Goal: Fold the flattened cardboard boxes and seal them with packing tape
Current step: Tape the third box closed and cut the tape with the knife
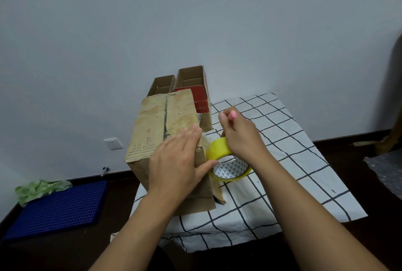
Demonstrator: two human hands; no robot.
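On the checked cloth [282,151], a brown box [161,123] is standing. The left hand [178,162] is lying flat on the box, fingers straight. The right hand [241,136] is gripping a yellow tape roll [219,151] beside the box.

Three brown cardboard boxes [165,127] stand on the bench's left edge, two open-topped [191,79]. One yellow ring-shaped tape roll [219,151]. Two hands. One pink-capped pen [232,115].
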